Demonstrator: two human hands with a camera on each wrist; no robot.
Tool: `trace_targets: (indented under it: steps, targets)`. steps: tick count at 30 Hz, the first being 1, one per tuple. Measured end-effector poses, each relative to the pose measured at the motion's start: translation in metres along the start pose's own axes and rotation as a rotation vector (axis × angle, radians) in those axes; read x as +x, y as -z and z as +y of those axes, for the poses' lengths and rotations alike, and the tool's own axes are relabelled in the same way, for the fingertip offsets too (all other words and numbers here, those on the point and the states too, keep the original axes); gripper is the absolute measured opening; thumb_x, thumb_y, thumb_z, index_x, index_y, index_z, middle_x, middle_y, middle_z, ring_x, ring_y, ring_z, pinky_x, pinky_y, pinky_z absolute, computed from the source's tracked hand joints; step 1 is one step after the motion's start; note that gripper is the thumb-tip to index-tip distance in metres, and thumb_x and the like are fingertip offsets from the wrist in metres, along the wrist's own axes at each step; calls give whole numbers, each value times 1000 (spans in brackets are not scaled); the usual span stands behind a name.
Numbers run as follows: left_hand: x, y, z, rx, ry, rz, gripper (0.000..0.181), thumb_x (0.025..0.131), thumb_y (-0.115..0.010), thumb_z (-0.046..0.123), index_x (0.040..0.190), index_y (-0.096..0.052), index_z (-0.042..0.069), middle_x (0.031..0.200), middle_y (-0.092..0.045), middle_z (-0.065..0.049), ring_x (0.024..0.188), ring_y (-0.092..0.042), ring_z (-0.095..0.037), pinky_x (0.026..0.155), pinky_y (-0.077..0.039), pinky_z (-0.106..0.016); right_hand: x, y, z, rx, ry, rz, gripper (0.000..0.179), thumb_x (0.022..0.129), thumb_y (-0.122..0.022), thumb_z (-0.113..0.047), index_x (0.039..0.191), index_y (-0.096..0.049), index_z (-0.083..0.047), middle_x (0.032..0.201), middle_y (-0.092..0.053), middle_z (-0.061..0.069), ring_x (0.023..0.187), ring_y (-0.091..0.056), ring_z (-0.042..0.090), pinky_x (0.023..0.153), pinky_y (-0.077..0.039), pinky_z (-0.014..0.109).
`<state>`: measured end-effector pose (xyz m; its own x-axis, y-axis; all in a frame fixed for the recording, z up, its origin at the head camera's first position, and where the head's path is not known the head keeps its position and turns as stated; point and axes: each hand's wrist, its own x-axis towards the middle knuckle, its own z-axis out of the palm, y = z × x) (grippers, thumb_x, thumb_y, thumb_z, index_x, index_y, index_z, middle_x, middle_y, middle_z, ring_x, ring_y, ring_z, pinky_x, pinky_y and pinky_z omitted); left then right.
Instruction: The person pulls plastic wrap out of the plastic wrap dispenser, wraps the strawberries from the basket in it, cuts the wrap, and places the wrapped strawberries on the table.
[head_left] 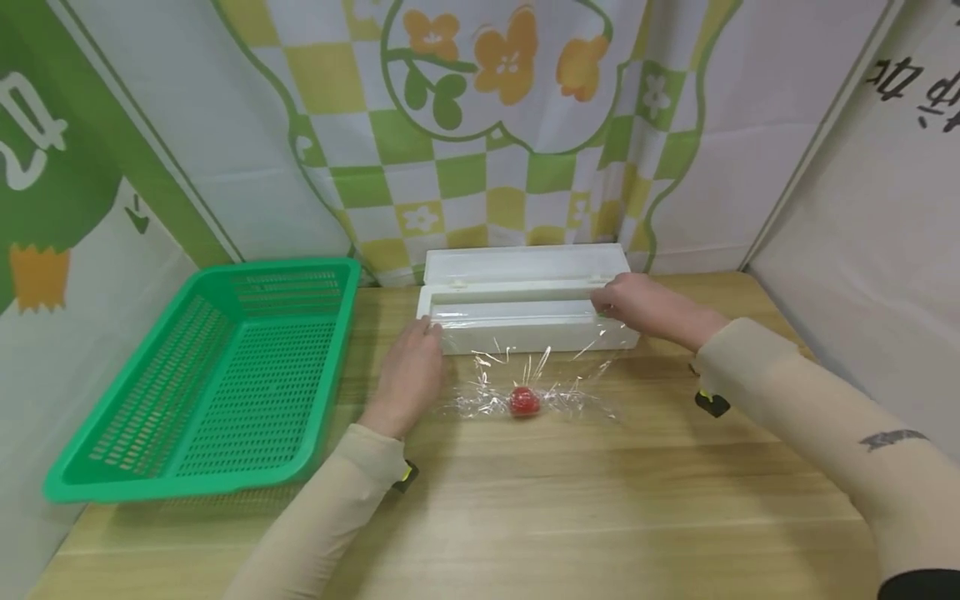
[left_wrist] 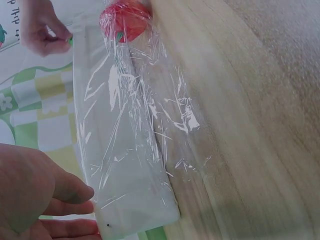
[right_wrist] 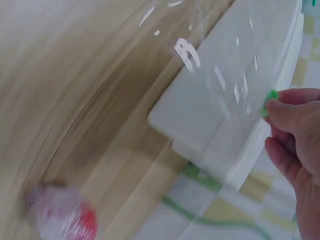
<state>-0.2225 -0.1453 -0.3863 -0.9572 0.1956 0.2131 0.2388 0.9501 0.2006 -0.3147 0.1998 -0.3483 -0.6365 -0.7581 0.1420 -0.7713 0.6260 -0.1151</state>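
Observation:
A white cling film dispenser stands at the back of the table, its lid raised. Clear cling film runs from it toward me, with a small red tomato-like thing wrapped in the film's near end. My left hand holds the dispenser's left end, thumb and fingers at its edge in the left wrist view. At the dispenser's right end, my right hand pinches a small green slider on the rim, between thumb and forefinger.
To the left sits a green plastic basket with slotted walls. Behind the wooden table hangs a checked cloth, close to the raised lid. White panels border the table at the sides.

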Motion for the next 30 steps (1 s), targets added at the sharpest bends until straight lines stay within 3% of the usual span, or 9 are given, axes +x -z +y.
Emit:
trace_targets:
  steps: [4,8,14,20,24,30]
  targets:
    - [0,0,0,-11,6,-15,41,89,-59,1,129,-57,-9,143,-48,-30,134,-48,-43,113,-41,-50,-23,5,15,1,-50,21,20,88,-65,4,74,-60,-10,67,-61,1,64,-48,10,61,-45,27]
    - [-1,1,0,-20,17,-22,42,89,-56,-1,131,-55,-9,145,-46,-30,135,-47,-43,114,-40,-50,-34,5,24,22,-76,60,17,89,-67,2,79,-64,-11,73,-66,0,66,-51,10,63,-48,28]
    - [0,2,0,-10,1,-19,41,89,-56,-2,129,-57,-9,143,-49,-30,132,-50,-42,113,-42,-49,-38,4,27,51,-128,83,12,86,-69,2,85,-70,-10,85,-74,3,79,-66,19,75,-58,38]
    - [0,4,0,-1,-4,-20,43,85,-60,-4,128,-57,-9,140,-51,-29,127,-54,-41,110,-45,-48,-37,4,26,127,-240,45,9,88,-68,0,91,-71,-7,94,-73,10,92,-69,28,86,-58,46]
    - [1,5,0,2,-7,-19,44,84,-61,-4,128,-58,-9,140,-52,-28,127,-54,-40,110,-45,-48,-37,6,26,175,-311,25,8,89,-68,-3,96,-70,-7,97,-72,10,93,-67,27,86,-56,48]
    - [0,5,-1,5,-8,-24,44,84,-63,-4,127,-58,-8,141,-51,-28,128,-54,-40,110,-46,-47,-37,11,27,183,-330,26,15,88,-68,-3,103,-70,-4,98,-72,13,91,-65,27,82,-56,48]
